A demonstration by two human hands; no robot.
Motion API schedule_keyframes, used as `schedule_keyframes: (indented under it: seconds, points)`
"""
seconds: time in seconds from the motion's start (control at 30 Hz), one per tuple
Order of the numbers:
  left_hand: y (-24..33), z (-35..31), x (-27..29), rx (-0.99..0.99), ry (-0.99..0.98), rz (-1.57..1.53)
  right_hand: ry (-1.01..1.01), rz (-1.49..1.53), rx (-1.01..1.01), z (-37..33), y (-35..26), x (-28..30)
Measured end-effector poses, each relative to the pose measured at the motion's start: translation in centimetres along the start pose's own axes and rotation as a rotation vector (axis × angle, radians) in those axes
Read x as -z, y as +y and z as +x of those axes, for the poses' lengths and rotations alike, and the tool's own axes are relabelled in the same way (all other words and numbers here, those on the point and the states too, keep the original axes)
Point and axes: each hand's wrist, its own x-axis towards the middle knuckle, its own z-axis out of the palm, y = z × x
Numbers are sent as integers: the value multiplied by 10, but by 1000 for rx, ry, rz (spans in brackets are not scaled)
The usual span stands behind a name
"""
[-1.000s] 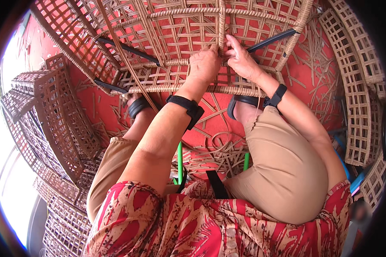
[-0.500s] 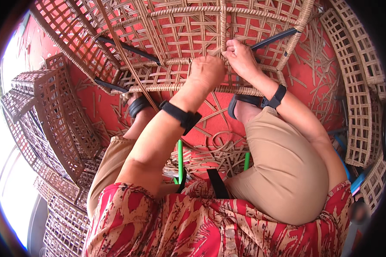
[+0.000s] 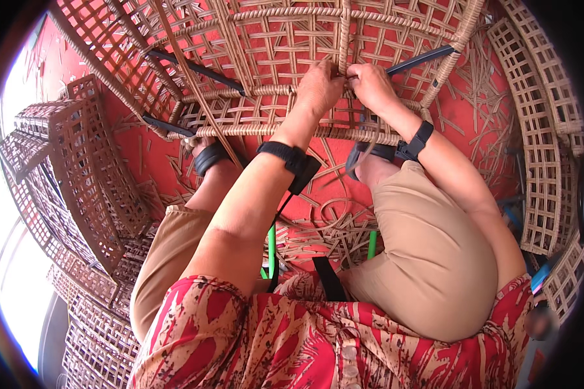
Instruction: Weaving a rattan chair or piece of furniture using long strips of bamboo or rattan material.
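A woven cane frame (image 3: 285, 39) stands in front of me, an open lattice with thickly wrapped rails. My left hand (image 3: 320, 85) is closed at the lower end of its upright wrapped bar (image 3: 344, 35); the fingertips are partly hidden, so what they pinch cannot be made out. Just right of that bar, my right hand (image 3: 372, 86) is pinched, with the fingertips of both hands close together. A thin cane strip (image 3: 372, 137) hangs below my right hand, over the frame's lower wrapped rail (image 3: 240, 131); its upper end is hidden by the fingers.
Dark braces (image 3: 420, 59) cross the frame's corners. A long loose strip (image 3: 198, 84) slants across its left side. Other woven panels stand at the left (image 3: 87, 175) and right (image 3: 532, 129). Cane scraps (image 3: 480, 97) litter the red floor (image 3: 318, 178). My sandalled feet are beneath the frame.
My left hand has moved up and slightly right, uncurling from a fist beside the bar to a pinch at it. My right hand has drawn in, and a strip now hangs below it.
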Motion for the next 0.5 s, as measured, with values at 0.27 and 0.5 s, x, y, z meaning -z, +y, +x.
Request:
schedule_keyframes:
  seconds: [0.27,0.5]
  points:
    - [5,-5,-13,35,-12,-166,-117,-367,-60,7,-17,21]
    - [-23,20,-3,-101,-244,-350,-102,-407,-4,13,-18,17]
